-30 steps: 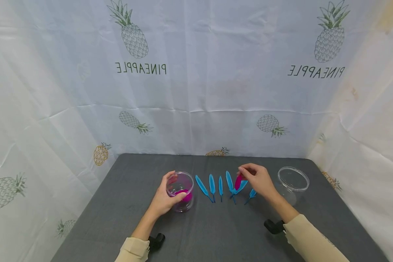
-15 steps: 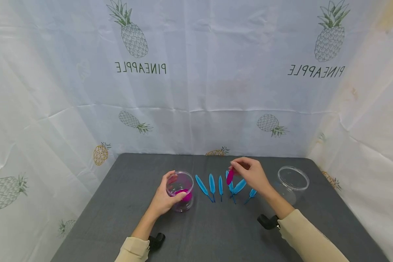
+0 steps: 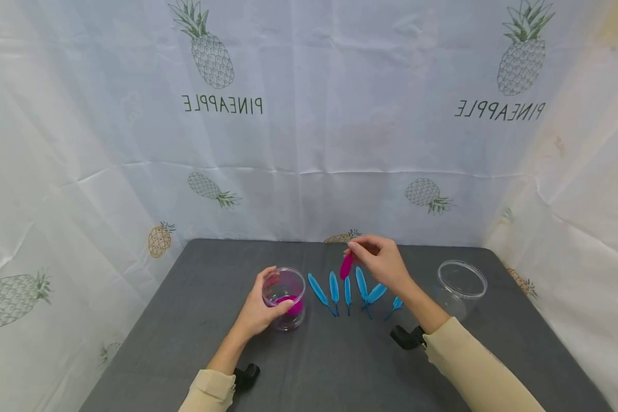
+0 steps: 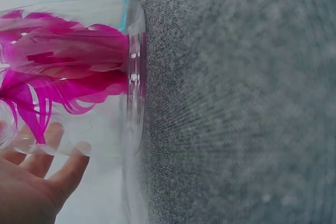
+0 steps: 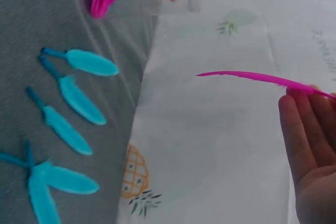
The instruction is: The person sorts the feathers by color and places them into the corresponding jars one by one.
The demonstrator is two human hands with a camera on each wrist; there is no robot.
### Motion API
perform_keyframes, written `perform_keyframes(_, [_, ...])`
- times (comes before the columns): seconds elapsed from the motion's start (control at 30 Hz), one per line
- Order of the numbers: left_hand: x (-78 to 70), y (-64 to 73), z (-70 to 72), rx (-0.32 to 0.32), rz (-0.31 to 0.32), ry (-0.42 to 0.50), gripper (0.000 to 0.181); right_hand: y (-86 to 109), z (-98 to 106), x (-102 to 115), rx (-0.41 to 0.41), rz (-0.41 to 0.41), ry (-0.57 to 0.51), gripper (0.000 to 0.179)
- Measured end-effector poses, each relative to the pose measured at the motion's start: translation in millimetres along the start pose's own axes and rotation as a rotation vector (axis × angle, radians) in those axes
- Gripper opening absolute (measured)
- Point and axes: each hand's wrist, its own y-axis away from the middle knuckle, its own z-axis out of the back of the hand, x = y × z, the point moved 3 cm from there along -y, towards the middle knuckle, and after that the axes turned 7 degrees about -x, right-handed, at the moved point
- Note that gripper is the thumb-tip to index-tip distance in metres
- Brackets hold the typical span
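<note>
My left hand (image 3: pixel 260 309) grips a clear plastic jar (image 3: pixel 283 280) standing on the table, thumb on the near side and fingers round the back. Inside the jar are several magenta feathers (image 4: pixel 68 51), seen bunched together in the left wrist view. My right hand (image 3: pixel 378 260) pinches a single magenta feather (image 3: pixel 346 267) by one end, its other end pointing down in the head view. That feather hangs above a row of several blue feathers (image 3: pixel 334 287) lying on the table. In the right wrist view the held feather (image 5: pixel 252 76) extends left from my fingertips.
A second clear plastic jar (image 3: pixel 461 280) stands at the right of the dark grey table (image 3: pixel 309 372), partly behind my right forearm. White curtains (image 3: pixel 309 137) with pineapple prints enclose the table's back and sides. A black wrist mount (image 3: pixel 407 337) is on each wrist.
My right hand has moved left and a little up with the magenta feather, from over the right-hand blue feathers toward the jar. My left hand and its jar have stayed in place.
</note>
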Motion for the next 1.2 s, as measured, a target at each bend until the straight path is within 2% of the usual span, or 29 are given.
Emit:
perform_keyframes(0.37, [-0.3,-0.1,-0.4,-0.013,0.033,0.016,0.083,-18.0,-26,24,0.027,0.123,-0.067,0.013])
perform_keyframes(0.57, [2.2,-0.8,-0.5,-0.005,0.007,0.017,0.086,-24.4,-42,31,0.029,0.169,-0.101,0.012])
perform_keyframes(0.9, [2.4,-1.6,-0.3,0.006,0.032,-0.001,0.088,-27.1,-69,26,0.063,0.157,-0.157,0.012])
perform_keyframes(1.2, [0.8,-1.4,-0.2,0.018,0.040,0.005,0.089,-21.6,-96,11,0.117,0.088,-0.140,0.014])
